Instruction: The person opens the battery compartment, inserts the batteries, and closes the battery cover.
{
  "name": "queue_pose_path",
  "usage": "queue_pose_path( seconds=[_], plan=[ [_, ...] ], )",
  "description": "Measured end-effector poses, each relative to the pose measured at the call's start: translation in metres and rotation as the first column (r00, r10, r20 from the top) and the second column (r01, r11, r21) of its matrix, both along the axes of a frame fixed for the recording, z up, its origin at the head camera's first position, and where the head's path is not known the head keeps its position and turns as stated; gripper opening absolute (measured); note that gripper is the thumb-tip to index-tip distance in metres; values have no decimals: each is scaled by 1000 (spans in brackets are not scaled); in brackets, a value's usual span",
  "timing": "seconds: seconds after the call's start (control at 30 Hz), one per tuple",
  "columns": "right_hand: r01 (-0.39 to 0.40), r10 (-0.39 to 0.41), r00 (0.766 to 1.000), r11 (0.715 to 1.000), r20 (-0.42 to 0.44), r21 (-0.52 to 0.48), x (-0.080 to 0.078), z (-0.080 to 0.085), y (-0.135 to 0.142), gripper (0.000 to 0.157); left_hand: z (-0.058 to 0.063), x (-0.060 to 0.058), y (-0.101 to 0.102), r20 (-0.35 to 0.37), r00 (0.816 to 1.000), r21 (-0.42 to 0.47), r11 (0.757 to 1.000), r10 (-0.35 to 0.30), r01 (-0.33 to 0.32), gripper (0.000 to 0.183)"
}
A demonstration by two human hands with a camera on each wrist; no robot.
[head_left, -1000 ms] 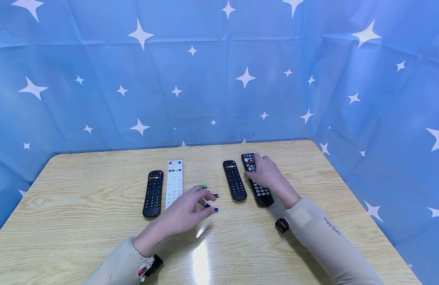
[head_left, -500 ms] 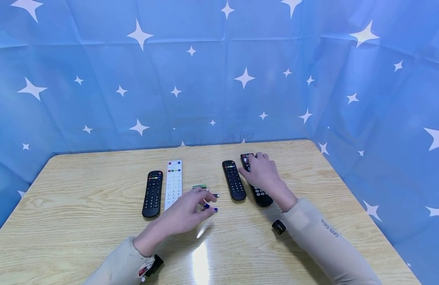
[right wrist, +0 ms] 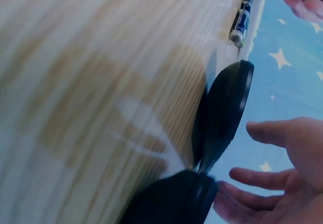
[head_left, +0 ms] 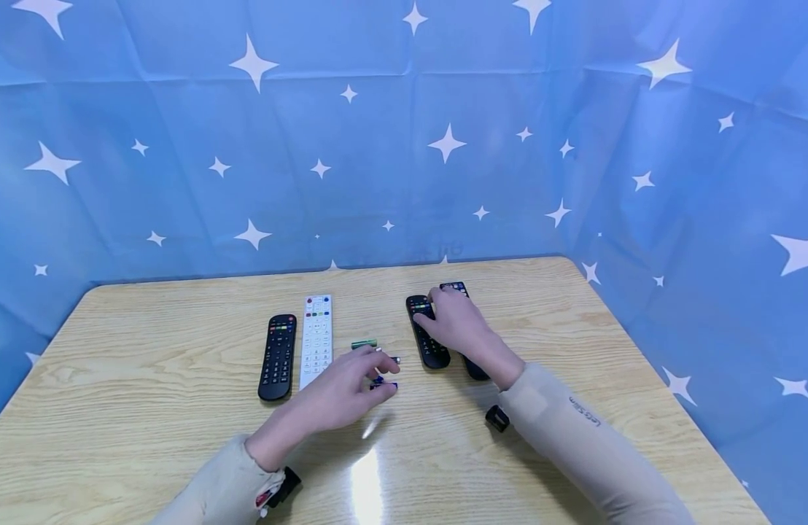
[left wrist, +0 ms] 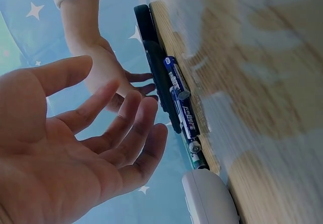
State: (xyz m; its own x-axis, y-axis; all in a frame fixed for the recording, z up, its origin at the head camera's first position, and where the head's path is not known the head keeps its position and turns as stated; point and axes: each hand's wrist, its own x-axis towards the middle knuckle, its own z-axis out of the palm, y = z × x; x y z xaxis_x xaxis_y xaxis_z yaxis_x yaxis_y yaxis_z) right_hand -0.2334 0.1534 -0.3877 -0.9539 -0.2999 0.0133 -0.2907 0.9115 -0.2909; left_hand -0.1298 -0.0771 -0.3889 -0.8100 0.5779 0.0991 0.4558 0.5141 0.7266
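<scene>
My left hand [head_left: 341, 386] hovers over the lower end of a white remote control [head_left: 317, 332], fingers loosely bent and holding nothing. By its fingertips lie several batteries; a green battery [head_left: 364, 343] shows in the head view and a blue battery [left wrist: 186, 114] in the left wrist view. My right hand [head_left: 458, 325] is above a short black remote control [head_left: 434, 353] and a longer black remote control [head_left: 453, 286], covering much of the longer one. Its thumb and fingers [right wrist: 260, 178] stand apart in the right wrist view, gripping neither remote.
Another black remote control [head_left: 277, 359] lies left of the white one. All rest on a wooden table [head_left: 148, 379] with a glare patch near its front. A blue star-patterned cloth [head_left: 351, 146] hangs behind and at the sides.
My right hand has moved left from the longer black remote toward the short black one, which stays in place. The left hand keeps its place over the batteries.
</scene>
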Motion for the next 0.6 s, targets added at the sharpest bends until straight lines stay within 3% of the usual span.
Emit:
queue_pose_path(
  seconds=[0.27,0.6],
  plan=[
    [-23,20,999,998,40,60,-1,0,-14,58,1,0,2,-6,1000,-15,1000,-7,7,26],
    [25,-37,993,994,115,102,-6,-8,-23,68,0,0,4,-21,1000,-27,999,-23,22,25]
  ],
)
